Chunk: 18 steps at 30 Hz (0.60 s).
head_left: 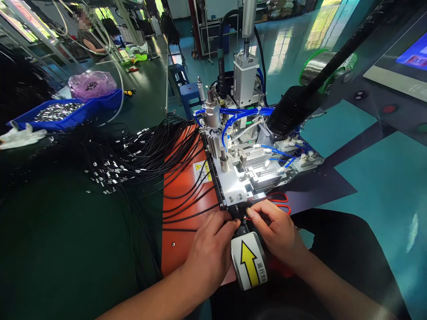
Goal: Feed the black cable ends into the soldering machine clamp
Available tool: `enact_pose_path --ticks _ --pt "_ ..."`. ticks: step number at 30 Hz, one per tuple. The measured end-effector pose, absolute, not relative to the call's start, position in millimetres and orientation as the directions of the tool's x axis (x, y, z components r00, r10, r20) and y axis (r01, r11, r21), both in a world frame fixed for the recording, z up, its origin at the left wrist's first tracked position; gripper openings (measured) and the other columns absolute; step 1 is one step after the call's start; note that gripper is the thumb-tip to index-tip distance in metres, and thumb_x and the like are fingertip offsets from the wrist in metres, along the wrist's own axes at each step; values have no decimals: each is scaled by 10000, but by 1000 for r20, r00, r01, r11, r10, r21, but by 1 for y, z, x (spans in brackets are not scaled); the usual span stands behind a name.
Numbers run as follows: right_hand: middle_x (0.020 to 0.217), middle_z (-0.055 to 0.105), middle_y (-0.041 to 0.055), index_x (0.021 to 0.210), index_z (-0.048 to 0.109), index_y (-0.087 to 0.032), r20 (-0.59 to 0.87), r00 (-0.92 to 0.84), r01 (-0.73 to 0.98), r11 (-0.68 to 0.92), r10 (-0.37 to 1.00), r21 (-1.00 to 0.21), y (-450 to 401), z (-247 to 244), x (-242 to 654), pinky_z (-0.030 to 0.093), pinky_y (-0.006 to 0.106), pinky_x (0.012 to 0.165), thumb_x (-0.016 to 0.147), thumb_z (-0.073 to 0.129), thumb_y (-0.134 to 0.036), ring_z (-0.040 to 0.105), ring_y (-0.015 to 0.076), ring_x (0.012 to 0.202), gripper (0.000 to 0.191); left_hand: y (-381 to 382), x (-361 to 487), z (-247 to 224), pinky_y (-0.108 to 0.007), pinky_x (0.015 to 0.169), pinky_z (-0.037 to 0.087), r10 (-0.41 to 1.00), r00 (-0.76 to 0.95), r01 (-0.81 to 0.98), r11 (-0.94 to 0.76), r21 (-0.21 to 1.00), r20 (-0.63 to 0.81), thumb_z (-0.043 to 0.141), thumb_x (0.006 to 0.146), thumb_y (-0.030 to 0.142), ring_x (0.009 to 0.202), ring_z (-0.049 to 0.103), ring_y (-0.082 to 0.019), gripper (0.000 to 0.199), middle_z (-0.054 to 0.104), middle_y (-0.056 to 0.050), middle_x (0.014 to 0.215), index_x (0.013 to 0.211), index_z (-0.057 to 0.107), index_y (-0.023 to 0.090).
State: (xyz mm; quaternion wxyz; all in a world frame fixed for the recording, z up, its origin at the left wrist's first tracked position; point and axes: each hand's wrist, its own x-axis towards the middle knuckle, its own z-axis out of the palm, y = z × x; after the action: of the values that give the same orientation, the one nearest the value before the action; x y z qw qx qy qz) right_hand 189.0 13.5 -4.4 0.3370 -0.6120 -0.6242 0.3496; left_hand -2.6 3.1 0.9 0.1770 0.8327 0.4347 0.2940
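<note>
My left hand (213,235) lies over the near end of the machine's feed track (245,226), thumb and fingers pinched together. A black cable (180,230) runs across the orange plate (173,258) to beneath this hand; its end is hidden. My right hand (276,226) is closed too, its fingertips just across the track from my left thumb. Thin red wire (280,195) loops out behind the right hand, and a short red end shows at its fingertips. Below both hands is a white label (250,262) with a yellow arrow.
The machine (240,173), with blue air hoses, stands ahead. Many black cables with shiny ends (110,173) lie to the left. Farther back are a blue tray (60,113) of metal parts, a pink bag (91,84) and a white glove (22,135). A person (90,35) sits far left.
</note>
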Motion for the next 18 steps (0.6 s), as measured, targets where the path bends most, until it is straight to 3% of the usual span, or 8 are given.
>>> enact_pose_path --ticks 8,18 --pt "738 619 9 767 587 -224 19 -22 534 28 1000 -845 12 -7 189 449 307 660 977 510 -326 590 190 698 245 4 -2 4 -349 747 536 816 456 620 -578 531 356 474 946 68 884 592 -219 237 621 -101 981 1065 660 153" --pt "730 605 2 770 603 -217 -62 -11 496 -48 998 -867 12 -8 190 447 290 639 986 489 -354 584 181 685 280 3 -3 3 -349 757 527 825 458 623 -564 542 332 489 944 66 890 582 -220 227 617 -101 1004 1067 657 158"
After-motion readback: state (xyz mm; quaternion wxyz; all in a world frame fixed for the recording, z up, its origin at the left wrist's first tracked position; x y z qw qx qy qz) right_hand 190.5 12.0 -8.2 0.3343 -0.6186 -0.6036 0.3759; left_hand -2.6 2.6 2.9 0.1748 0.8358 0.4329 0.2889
